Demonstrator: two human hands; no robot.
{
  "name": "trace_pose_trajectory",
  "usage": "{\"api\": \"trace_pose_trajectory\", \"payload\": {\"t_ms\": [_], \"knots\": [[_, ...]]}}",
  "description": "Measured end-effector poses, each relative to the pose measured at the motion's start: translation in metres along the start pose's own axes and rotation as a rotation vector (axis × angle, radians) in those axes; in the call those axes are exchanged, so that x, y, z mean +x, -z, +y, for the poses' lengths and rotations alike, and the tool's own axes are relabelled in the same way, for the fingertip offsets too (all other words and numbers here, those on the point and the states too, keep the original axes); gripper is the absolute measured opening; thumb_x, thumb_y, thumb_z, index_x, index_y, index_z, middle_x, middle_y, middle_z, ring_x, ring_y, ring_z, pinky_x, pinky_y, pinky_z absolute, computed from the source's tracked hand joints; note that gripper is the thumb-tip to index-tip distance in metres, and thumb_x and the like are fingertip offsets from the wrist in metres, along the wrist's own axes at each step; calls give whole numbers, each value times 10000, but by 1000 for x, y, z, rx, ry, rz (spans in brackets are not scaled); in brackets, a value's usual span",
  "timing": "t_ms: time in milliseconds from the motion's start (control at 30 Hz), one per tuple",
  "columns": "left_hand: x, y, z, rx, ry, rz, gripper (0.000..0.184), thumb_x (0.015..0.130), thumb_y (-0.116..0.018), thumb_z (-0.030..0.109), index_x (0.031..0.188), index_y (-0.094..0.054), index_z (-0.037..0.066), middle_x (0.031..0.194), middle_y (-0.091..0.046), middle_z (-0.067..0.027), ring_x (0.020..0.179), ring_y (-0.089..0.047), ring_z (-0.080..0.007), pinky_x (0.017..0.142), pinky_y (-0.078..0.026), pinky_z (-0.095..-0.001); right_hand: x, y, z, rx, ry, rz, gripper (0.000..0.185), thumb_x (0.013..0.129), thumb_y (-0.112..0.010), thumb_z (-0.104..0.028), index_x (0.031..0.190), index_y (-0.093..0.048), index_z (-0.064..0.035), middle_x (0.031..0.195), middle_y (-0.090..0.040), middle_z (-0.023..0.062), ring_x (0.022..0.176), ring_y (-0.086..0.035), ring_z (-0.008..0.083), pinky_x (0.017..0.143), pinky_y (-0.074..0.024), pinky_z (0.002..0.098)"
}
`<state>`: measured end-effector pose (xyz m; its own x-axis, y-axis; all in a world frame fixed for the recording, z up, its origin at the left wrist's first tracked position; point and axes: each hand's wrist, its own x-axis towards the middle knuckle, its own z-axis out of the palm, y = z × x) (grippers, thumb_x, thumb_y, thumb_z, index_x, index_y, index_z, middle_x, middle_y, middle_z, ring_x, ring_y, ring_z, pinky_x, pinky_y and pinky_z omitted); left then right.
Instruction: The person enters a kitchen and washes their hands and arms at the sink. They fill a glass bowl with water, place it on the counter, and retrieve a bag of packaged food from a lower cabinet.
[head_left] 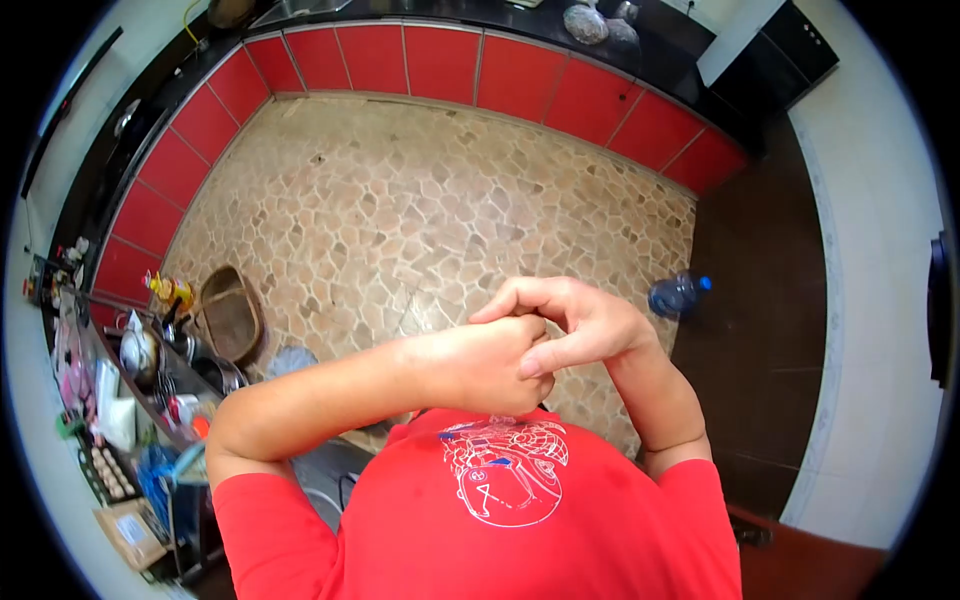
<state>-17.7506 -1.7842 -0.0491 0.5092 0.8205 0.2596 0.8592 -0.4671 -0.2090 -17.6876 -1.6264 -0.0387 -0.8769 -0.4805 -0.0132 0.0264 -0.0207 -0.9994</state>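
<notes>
In front of my red T-shirt, both hands meet at chest height. My left hand is closed into a loose fist, its back turned up. From the right, my right hand clasps it, the thumb pressed over the left fingers and the index finger curved above them. No object shows in either hand, though the palms are hidden from this angle.
Stone-patterned floor lies ahead, bordered by red cabinets under a dark counter. A water bottle with a blue cap is at right. To the left are a brown basket, a yellow oil bottle and crowded shelves with pots.
</notes>
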Motion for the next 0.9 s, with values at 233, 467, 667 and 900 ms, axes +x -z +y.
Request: {"api": "trace_pose_trajectory", "payload": {"t_ms": [233,467,667,900], "knots": [[-103,-65,-201,-466,361,-9,97,636,-534,102,668,-593,33,705,-588,-103,662,-579,-217,586,-444,-368,213,114,11,-471,-21,168,347,719,-731,-296,876,-574,-29,785,-615,82,766,-594,164,674,-461,288],[-252,-60,-389,57,504,-165,95,628,-571,127,624,-559,33,688,-585,-119,712,-588,-225,672,-452,-350,478,238,57,463,-156,71,463,949,-410,-402,876,-611,9,691,-603,30,621,-542,82,584,-437,230],[-424,-18,-475,347,743,-178,97,609,-569,157,601,-548,62,670,-563,-74,680,-546,-206,663,-436,-325,709,231,36,418,-229,-197,472,973,-342,-385,954,-602,10,748,-623,60,658,-550,98,654,-462,239],[-650,3,-559,308,972,340,374,732,-650,297,971,-612,12,984,-599,-125,993,-560,-264,900,-431,-396,967,213,111,-173,-4,-125,201,924,-451,-165,1044,-561,-48,941,-599,58,831,-556,131,758,-472,263]]}}
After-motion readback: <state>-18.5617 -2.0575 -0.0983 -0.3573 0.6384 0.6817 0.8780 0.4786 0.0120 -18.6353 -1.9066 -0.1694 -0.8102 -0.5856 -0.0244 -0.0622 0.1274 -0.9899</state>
